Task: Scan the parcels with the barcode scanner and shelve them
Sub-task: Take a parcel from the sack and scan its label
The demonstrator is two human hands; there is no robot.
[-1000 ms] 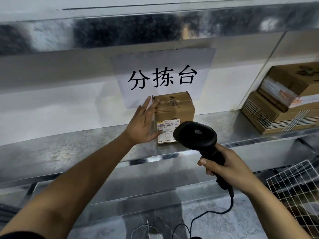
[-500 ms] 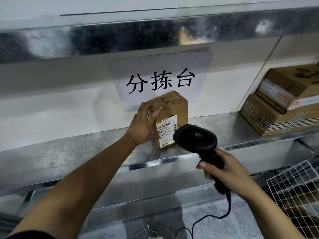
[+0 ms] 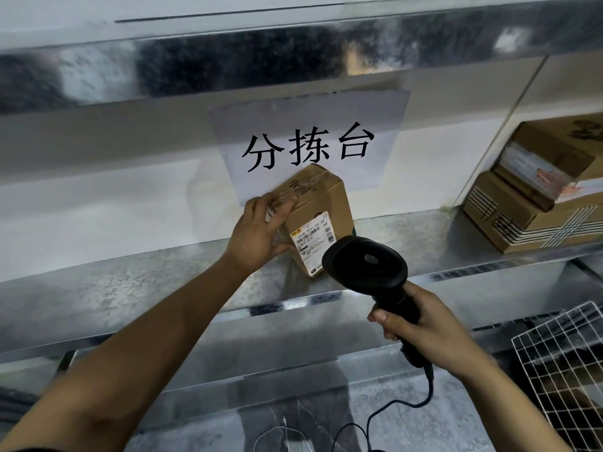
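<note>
A small brown cardboard parcel (image 3: pixel 326 203) with a white barcode label on its front stands tilted on the metal shelf (image 3: pixel 146 282), one bottom corner down. My left hand (image 3: pixel 257 233) grips its left side, fingers over the taped top edge and thumb on the front. My right hand (image 3: pixel 427 331) holds the handle of a black barcode scanner (image 3: pixel 368 265), whose head sits just below and right of the label, pointing at the parcel. The scanner's cable hangs down from the handle.
Two larger cardboard boxes (image 3: pixel 535 220) are stacked at the shelf's right end. A paper sign with black characters (image 3: pixel 310 148) hangs on the wall behind the parcel. A white wire basket (image 3: pixel 567 370) sits at the lower right. Another metal shelf edge runs overhead.
My left hand went from resting flat on the parcel to gripping it, and the parcel has tipped and turned so its label faces the scanner. The scanner has barely moved.
</note>
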